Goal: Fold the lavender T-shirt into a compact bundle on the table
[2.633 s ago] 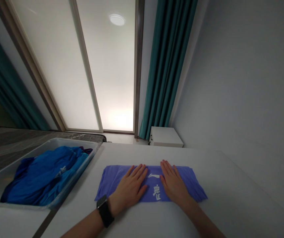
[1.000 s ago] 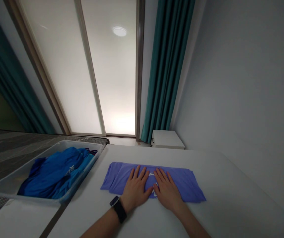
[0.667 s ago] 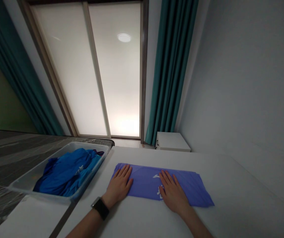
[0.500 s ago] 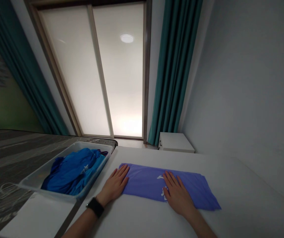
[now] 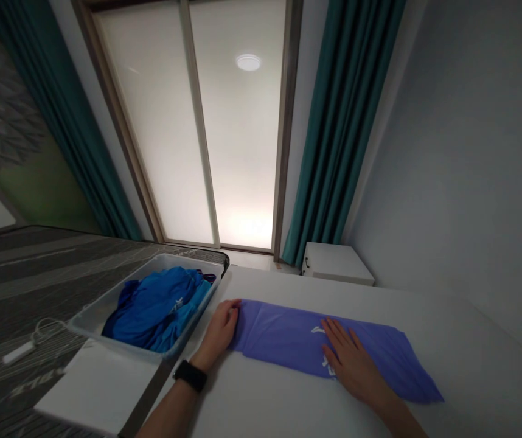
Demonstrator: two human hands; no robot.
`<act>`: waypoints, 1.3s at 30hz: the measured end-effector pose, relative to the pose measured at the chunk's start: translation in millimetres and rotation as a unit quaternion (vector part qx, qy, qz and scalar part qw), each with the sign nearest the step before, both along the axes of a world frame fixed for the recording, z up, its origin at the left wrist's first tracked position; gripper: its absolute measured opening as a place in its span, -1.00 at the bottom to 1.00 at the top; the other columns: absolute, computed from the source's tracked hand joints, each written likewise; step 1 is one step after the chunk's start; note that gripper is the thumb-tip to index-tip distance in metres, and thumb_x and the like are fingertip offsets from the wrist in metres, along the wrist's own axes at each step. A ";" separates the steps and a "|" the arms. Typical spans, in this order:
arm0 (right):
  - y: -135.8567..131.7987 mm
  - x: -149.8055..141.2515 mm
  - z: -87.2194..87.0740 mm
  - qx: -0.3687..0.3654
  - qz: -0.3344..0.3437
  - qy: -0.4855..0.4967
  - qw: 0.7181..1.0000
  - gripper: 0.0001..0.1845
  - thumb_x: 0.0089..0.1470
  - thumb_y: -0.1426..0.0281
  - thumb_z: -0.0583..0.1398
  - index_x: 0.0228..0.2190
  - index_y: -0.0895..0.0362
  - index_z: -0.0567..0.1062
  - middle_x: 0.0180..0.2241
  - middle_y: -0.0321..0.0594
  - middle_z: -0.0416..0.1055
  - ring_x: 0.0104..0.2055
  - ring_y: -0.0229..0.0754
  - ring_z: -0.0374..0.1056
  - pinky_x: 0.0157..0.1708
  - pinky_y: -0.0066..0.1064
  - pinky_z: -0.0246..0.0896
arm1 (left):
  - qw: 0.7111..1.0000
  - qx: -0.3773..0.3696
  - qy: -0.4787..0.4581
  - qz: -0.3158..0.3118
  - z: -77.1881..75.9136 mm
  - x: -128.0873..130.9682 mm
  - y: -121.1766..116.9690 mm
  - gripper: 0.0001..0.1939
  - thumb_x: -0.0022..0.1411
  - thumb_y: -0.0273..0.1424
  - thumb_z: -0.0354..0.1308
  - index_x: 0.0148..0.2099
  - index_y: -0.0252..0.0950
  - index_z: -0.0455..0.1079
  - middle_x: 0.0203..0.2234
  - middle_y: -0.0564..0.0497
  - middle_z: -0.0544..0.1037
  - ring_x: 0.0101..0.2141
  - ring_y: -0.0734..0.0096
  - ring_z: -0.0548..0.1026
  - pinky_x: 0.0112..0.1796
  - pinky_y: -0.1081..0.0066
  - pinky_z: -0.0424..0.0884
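Note:
A purple garment (image 5: 283, 337), folded into a long strip with white lettering, lies on the white table. My left hand (image 5: 222, 328), with a black watch on its wrist, has its fingers curled around the strip's left end. A crease runs across the cloth just beside those fingers. My right hand (image 5: 350, 359) rests flat on the garment right of its middle, fingers stretched out and partly covering the lettering. The garment's right end spreads into a slanted point.
Left of the table, a clear plastic bin (image 5: 81, 325) holds blue clothes (image 5: 156, 307). A white board (image 5: 99, 383) and a white power strip (image 5: 19, 351) are near it. The white table (image 5: 252, 401) extends right toward the wall. Behind it stands a small white cabinet (image 5: 336, 261).
My left hand has gone from lying flat to curling around the garment's left end, where a crease now shows. My right hand stays flat on the cloth. The view has shifted left.

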State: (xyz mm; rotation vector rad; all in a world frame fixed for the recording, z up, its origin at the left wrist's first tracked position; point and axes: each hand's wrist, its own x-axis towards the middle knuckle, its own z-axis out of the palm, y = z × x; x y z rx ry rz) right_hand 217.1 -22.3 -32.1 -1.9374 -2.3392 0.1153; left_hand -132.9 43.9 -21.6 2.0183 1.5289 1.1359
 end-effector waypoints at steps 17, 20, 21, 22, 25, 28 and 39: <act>6.2 -162.7 34.8 0.004 0.163 0.090 0.983 -0.39 0.32 0.18 -0.13 0.29 0.20 0.10 0.34 -0.13 -0.03 0.38 -0.08 -0.15 0.34 -0.05 -0.37 | 0.993 -0.095 -0.059 0.031 8.0 7.8 -2.4 -0.75 0.30 -0.40 -0.08 -0.06 -0.29 0.36 -0.60 0.13 0.38 -0.54 0.41 0.38 -0.48 0.49 0.19; 5.9 -163.2 26.3 0.005 0.159 0.080 0.984 -0.38 0.33 0.18 -0.15 0.30 0.20 0.07 0.34 -0.12 -0.05 0.38 -0.09 -0.17 0.34 -0.04 -0.42 | 0.995 -0.092 -0.032 0.017 6.9 7.2 -2.3 -0.73 0.30 -0.39 -0.09 -0.03 -0.27 0.36 -0.61 0.13 0.37 -0.55 0.42 0.37 -0.48 0.49 0.16; 5.9 -162.9 24.5 0.007 0.160 0.078 0.984 -0.38 0.33 0.17 -0.16 0.30 0.19 0.06 0.35 -0.13 -0.06 0.39 -0.09 -0.18 0.34 -0.04 -0.43 | 0.995 -0.096 -0.034 0.011 7.0 6.5 -2.2 -0.72 0.29 -0.38 -0.08 -0.02 -0.27 0.36 -0.60 0.12 0.37 -0.55 0.42 0.36 -0.48 0.49 0.16; 5.9 -162.7 23.3 0.008 0.162 0.078 0.984 -0.38 0.33 0.16 -0.16 0.30 0.17 0.06 0.35 -0.14 -0.07 0.39 -0.09 -0.18 0.34 -0.03 -0.44 | 0.993 -0.106 -0.046 0.005 7.3 5.5 -2.3 -0.71 0.29 -0.36 -0.07 0.00 -0.27 0.35 -0.60 0.12 0.37 -0.56 0.42 0.36 -0.49 0.49 0.16; 6.0 -161.8 21.9 0.014 0.167 0.081 0.982 -0.38 0.33 0.13 -0.17 0.31 0.13 0.05 0.36 -0.14 -0.09 0.39 -0.07 -0.18 0.34 -0.02 -0.46 | 0.979 -0.166 -0.116 -0.012 8.3 0.2 -5.7 -0.63 0.27 -0.26 -0.07 0.05 -0.30 0.29 -0.59 0.12 0.38 -0.57 0.42 0.33 -0.52 0.49 0.16; 5.9 -161.2 21.0 0.018 0.168 0.088 0.982 -0.38 0.33 0.13 -0.18 0.30 0.12 0.07 0.35 -0.13 -0.07 0.38 -0.07 -0.18 0.34 -0.01 -0.46 | 0.973 -0.183 -0.135 -0.032 9.4 -5.8 -13.6 -0.61 0.24 -0.23 -0.05 0.03 -0.33 0.27 -0.59 0.12 0.38 -0.57 0.43 0.31 -0.52 0.49 0.17; 6.3 -161.5 20.1 0.018 0.161 0.105 0.981 -0.40 0.32 0.16 -0.16 0.29 0.11 0.11 0.34 -0.14 -0.03 0.38 -0.09 -0.15 0.34 -0.03 -0.43 | 0.981 -0.162 -0.020 -0.105 21.4 -13.1 -27.4 -0.75 0.18 -0.43 -0.03 -0.08 -0.29 0.29 -0.56 0.16 0.33 -0.53 0.48 0.28 -0.47 0.51 0.17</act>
